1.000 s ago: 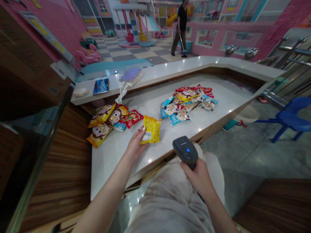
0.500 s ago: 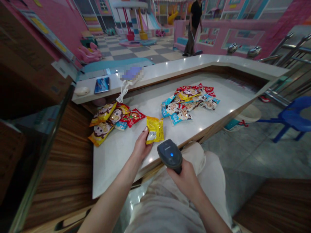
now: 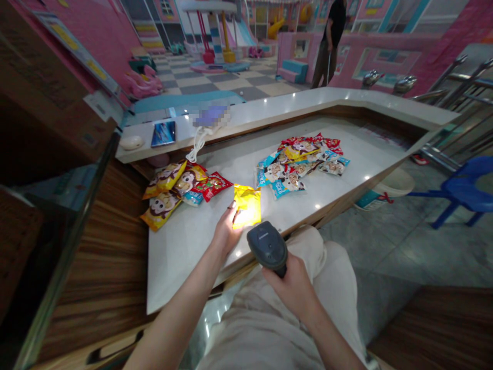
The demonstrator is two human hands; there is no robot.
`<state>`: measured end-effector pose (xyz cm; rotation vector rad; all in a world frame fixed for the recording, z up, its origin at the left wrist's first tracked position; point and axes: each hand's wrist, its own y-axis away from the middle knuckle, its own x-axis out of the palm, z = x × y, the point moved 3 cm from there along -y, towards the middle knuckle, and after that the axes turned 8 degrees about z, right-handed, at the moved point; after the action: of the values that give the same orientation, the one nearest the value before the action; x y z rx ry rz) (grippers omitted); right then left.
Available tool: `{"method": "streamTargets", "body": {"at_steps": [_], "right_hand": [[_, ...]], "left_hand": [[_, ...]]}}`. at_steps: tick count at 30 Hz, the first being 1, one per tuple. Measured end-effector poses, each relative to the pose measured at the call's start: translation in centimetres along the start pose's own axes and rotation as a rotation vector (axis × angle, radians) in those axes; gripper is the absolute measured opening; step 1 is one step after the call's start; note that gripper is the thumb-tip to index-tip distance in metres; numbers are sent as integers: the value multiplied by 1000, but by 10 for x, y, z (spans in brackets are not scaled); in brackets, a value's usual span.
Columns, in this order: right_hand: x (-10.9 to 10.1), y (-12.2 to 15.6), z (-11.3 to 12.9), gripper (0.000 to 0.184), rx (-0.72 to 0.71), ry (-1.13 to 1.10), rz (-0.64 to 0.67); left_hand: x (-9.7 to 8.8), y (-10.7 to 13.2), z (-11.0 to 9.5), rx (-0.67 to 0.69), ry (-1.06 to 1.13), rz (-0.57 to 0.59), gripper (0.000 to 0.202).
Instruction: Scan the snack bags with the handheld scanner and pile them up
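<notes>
My left hand [image 3: 227,228] is closed on the left edge of a yellow snack bag [image 3: 247,205], held above the white counter [image 3: 185,267]. A bright patch of light washes out the lower part of the bag. My right hand [image 3: 290,280] grips the handle of a dark grey barcode scanner [image 3: 267,246], its head pointing at the bag from close by, apart from it. Left of the bag lies a small pile of snack bags, with yellow monkey-print bags [image 3: 162,208] and a red bag [image 3: 216,186]. A larger pile holds blue-and-white bags [image 3: 287,184] and red ones.
On the raised ledge [image 3: 269,110] lie a phone [image 3: 164,133], a round white object [image 3: 131,143] and a white cable [image 3: 198,144]. A bucket [image 3: 385,190] and blue chair [image 3: 468,185] stand at right. Beyond the counter a person [image 3: 331,43] stands in a play area.
Bright light now falls on the yellow bag, and the blue light on the scanner's top has gone out. The person in the background has moved right. Both hands hold nearly the same place.
</notes>
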<state>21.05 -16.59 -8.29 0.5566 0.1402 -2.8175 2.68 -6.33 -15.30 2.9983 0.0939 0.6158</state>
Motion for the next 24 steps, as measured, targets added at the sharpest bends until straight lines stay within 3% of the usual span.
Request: {"method": "streamTargets", "body": {"at_steps": [4,8,14,24], "right_hand": [[0,0,-1,10,9,7,-2],[0,2,-2,13,23,0,0],[-1,0,-1,13,35,0,1],[5,-3,4,14,-2,-50,42]], "left_hand": [[11,1,-10,37,5,46,42],[20,1,-12,-39,132,133,53],[18,2,-14,-69,210,70,54],[16,-1,-13,-135,337,-68,26]]}}
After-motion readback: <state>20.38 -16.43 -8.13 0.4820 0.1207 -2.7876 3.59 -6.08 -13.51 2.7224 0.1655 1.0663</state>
